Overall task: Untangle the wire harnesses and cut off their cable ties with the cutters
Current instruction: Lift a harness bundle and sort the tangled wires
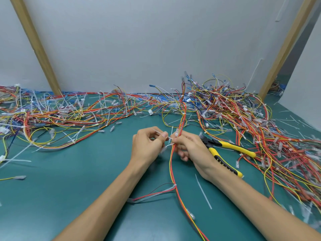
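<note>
A red, orange and yellow wire harness (175,192) runs from the back pile down the middle of the green mat to the front edge. My right hand (191,148) pinches it at mid-length. My left hand (147,145) pinches a white cable tie (169,138) that sits on the harness between the two hands. Yellow-and-black cutters (225,153) lie on the mat just right of my right hand, handles spread, in no hand. Another white tie (174,186) binds the harness lower down.
A big tangle of harnesses (243,115) fills the right side, and another (52,112) spreads across the back left. Loose cut ties lie on the mat (78,180), one (203,192) near my right forearm. A grey wall with wooden posts (34,44) stands behind.
</note>
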Available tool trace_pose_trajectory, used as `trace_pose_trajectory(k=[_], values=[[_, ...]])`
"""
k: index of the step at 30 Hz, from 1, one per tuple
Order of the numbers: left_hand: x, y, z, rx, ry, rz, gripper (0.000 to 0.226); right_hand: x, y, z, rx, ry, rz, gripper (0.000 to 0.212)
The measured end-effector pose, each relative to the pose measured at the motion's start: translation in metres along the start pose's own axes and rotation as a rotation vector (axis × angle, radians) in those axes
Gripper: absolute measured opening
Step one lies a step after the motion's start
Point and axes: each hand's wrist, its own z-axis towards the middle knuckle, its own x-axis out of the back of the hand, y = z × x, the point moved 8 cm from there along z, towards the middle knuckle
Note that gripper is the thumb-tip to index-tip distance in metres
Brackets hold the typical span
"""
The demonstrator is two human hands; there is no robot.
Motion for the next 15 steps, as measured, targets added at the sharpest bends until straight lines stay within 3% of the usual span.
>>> trace_pose_trajectory(k=[6, 11, 15], values=[[0.003, -0.001, 0.001, -0.029, -0.005, -0.036, 0.024, -0.001, -0.001, -0.002, 0.005, -0.092, 0.102, 0.021], [0.003, 0.0, 0.0, -0.036, -0.078, -0.152, 0.025, 0.013, 0.002, 0.003, -0.026, 0.011, 0.331, 0.013], [-0.007, 0.004, -0.004, -0.034, -0.247, -0.175, 0.027, 0.026, 0.006, 0.009, -0.113, 0.118, 0.619, 0.012]])
